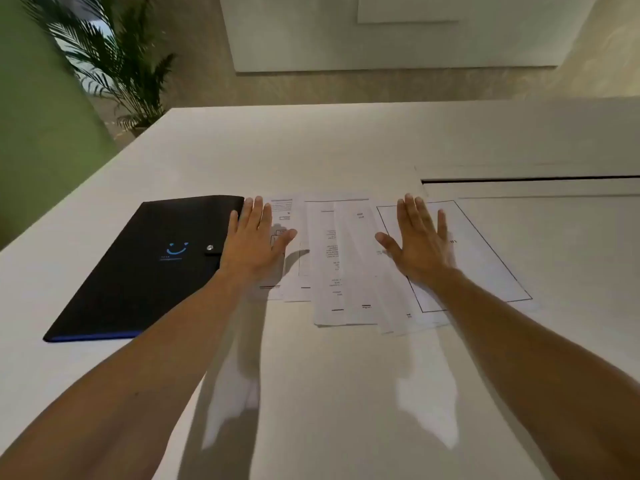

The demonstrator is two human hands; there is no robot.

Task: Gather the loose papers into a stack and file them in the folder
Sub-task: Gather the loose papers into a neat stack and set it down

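Observation:
Several loose white printed papers [341, 258] lie fanned out and overlapping in the middle of the white table [311, 393]. A black folder [138, 271] with a blue smile logo, a blue lower edge and a snap strap lies shut to their left. My left hand [254, 240] is flat and spread over the leftmost sheets, right beside the folder's right edge. Over the rightmost sheet, which has a black border frame [485, 251], my right hand [420, 239] is held flat with fingers apart. Neither hand holds anything.
A recessed slot or panel [530, 180] cuts into the table top at the right, just behind the papers. A potted palm [121, 64] stands on the floor past the table's far left corner, next to a green wall [38, 109].

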